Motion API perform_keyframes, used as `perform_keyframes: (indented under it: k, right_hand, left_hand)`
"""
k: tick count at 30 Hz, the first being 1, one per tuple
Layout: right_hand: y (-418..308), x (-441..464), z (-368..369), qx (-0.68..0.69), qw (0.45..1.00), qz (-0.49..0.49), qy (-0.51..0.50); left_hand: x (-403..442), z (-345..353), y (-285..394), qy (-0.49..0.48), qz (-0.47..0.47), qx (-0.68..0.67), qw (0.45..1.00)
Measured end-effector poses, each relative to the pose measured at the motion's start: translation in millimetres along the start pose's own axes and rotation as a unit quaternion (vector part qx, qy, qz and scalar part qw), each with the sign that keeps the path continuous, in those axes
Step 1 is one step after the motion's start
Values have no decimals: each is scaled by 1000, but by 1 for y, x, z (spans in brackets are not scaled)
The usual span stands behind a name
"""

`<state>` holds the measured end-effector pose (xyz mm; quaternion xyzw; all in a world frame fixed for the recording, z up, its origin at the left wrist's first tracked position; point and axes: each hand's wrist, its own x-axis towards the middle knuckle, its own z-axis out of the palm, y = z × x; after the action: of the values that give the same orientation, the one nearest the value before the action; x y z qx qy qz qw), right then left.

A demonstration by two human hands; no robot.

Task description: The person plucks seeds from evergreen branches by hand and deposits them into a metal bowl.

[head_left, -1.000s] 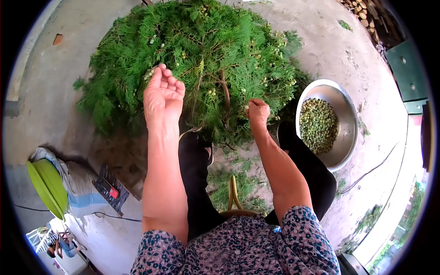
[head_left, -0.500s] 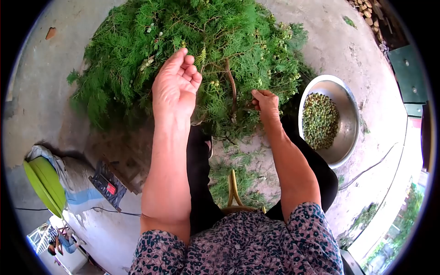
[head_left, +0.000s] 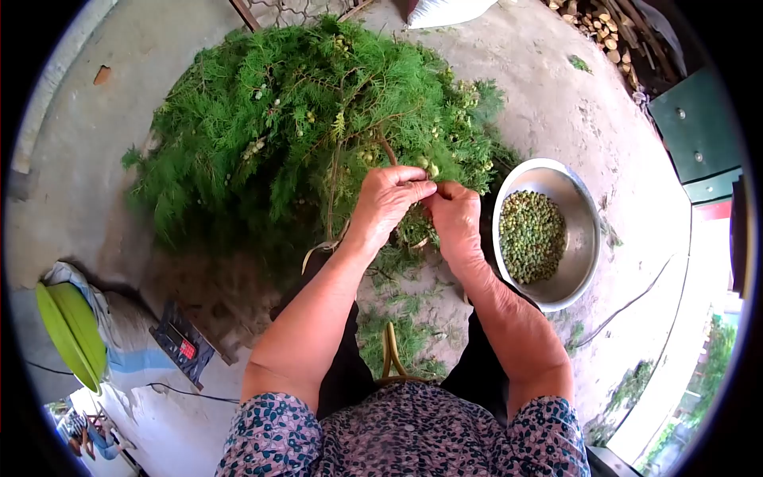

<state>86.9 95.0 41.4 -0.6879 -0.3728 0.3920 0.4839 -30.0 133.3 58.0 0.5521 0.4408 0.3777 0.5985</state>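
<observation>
A big heap of cut evergreen branches (head_left: pixel 302 119) with feathery green foliage lies before me. At its near right side my left hand (head_left: pixel 387 203) and my right hand (head_left: pixel 457 222) meet, fingertips nearly touching. Both pinch at an evergreen sprig (head_left: pixel 430 167) with small pale green cones showing just above the fingers. Exactly what sits between the fingertips is hidden. To the right of my right hand stands a round metal bowl (head_left: pixel 584 230), partly filled with small green and brownish cones (head_left: pixel 531 238).
A yellow-green plastic basin (head_left: pixel 71 334) leans by a sack (head_left: pixel 131 326) at the left, with a dark tray-like object (head_left: pixel 184 342) beside it. Stacked firewood (head_left: pixel 592 32) and a green cabinet (head_left: pixel 695 127) stand at the back right. Loose sprigs (head_left: pixel 397 334) litter the floor between my legs.
My left hand, loosely curled above the heap before, has come down and right to meet my right hand, its fingers now pinched. The view has shifted, showing more of the floor behind the heap.
</observation>
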Motion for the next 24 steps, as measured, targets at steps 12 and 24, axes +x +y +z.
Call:
perform_keyframes:
  k: [12, 24]
  right_hand:
    - [-27, 15, -34, -19, 992, -122, 20]
    - [-43, 9, -28, 134, 984, 37, -111]
  left_hand:
    - [6, 6, 10, 19, -53, -35, 998]
    - [4, 12, 21, -21, -40, -26, 999]
